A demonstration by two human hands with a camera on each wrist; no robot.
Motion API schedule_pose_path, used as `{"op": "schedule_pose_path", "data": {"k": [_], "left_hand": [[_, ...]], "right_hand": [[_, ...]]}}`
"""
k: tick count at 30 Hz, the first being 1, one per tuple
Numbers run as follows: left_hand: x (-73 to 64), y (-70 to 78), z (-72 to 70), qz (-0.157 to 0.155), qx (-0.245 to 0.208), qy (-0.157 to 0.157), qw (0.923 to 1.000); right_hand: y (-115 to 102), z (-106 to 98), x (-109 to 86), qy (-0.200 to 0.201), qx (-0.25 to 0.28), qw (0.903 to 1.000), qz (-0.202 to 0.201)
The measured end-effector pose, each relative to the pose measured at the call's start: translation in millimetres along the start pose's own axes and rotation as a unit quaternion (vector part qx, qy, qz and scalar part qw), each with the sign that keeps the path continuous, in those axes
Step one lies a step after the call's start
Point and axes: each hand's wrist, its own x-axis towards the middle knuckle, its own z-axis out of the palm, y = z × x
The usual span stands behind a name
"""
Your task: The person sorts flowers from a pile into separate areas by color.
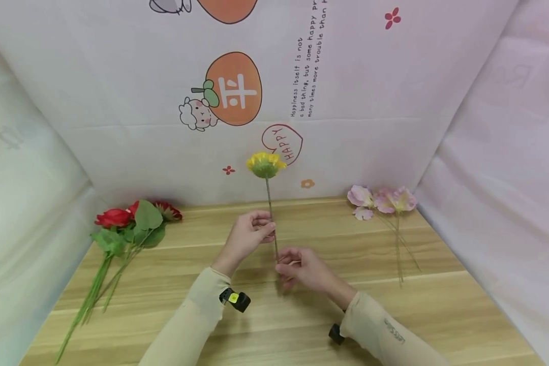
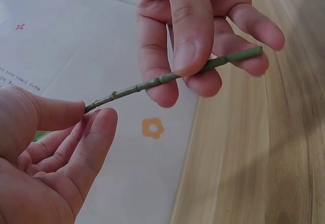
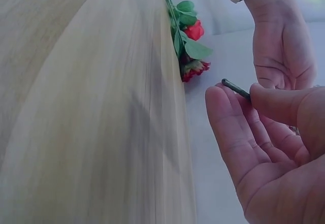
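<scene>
A yellow artificial flower [image 1: 266, 165] with a green underside stands nearly upright over the middle of the table, its bloom at the top. My left hand [image 1: 251, 234] pinches its thin stem [image 1: 271, 203] around the middle, between thumb and fingertips. Lower down, my right hand [image 1: 304, 269] pinches the same stem close to its bottom end. In the left wrist view the green stem [image 2: 134, 88] runs from the left hand's fingertips across under the right thumb, its cut end sticking out past the fingers. The right wrist view shows that stem end [image 3: 236, 88] poking out beside the right thumb.
Red roses [image 1: 114, 218] with green leaves and long stems lie on the left of the wooden table [image 1: 274, 335]. Pale pink flowers [image 1: 384, 201] lie at the back right, stems toward the front. A white printed cloth [image 1: 132, 101] rises behind the table and along both sides.
</scene>
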Motion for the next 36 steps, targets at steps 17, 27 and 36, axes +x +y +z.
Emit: {"op": "schedule_pose_path", "data": {"k": [17, 27, 36], "left_hand": [[-13.5, -8.3, -32.4, 0.066, 0.185, -0.001, 0.9806], [-34.4, -10.1, -74.1, 0.056, 0.243, 0.014, 0.9682], [-54.1, -22.4, -126.7, 0.043, 0.284, 0.046, 0.9568]], "right_hand": [[20, -48, -16.3, 0.028, -0.016, 0.9993, 0.02], [31, -83, -29.1, 0.054, -0.037, 0.997, 0.041], [33, -98, -39.3, 0.064, -0.048, 0.9949, 0.061]]}}
